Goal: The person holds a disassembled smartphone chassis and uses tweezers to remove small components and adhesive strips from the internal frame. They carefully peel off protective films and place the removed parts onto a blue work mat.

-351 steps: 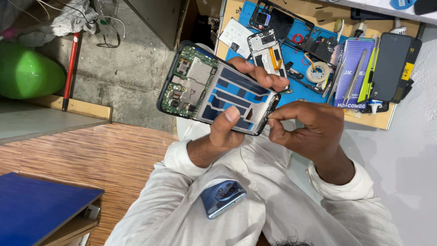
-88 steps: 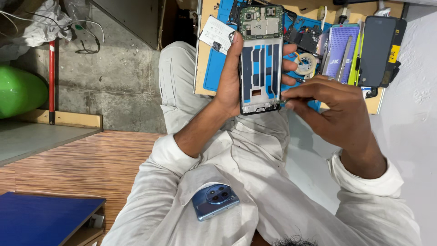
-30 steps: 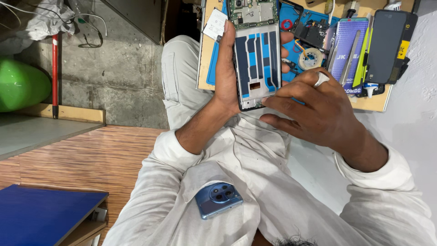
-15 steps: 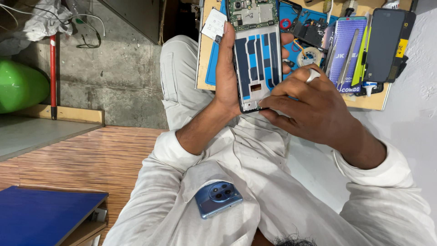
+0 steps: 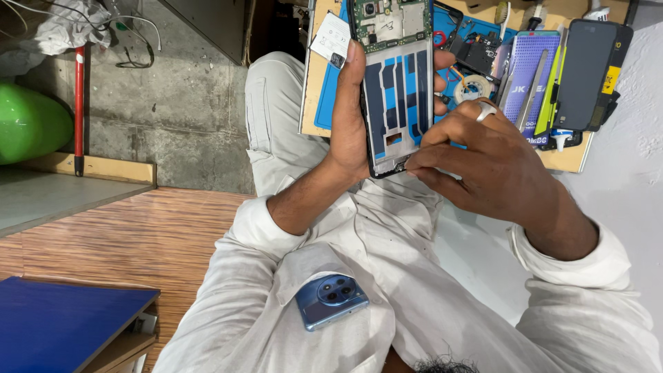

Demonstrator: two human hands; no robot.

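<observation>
My left hand grips an opened phone frame upright, back side toward me, with a green circuit board at its top and blue cut-outs in the middle. My right hand, a ring on one finger, pinches at the frame's lower right corner with fingertips closed on its edge. Both hands are above my lap, in front of a wooden board with a blue mat.
A blue phone sticks out of my shirt pocket. On the board lie a dark phone, a purple card, tweezers, a tape roll and small parts. Left: a green round object, a red-handled tool, a blue panel.
The frame went from tilted sideways to upright and close to the board. My right hand shifted down to its bottom right corner and now pinches there.
</observation>
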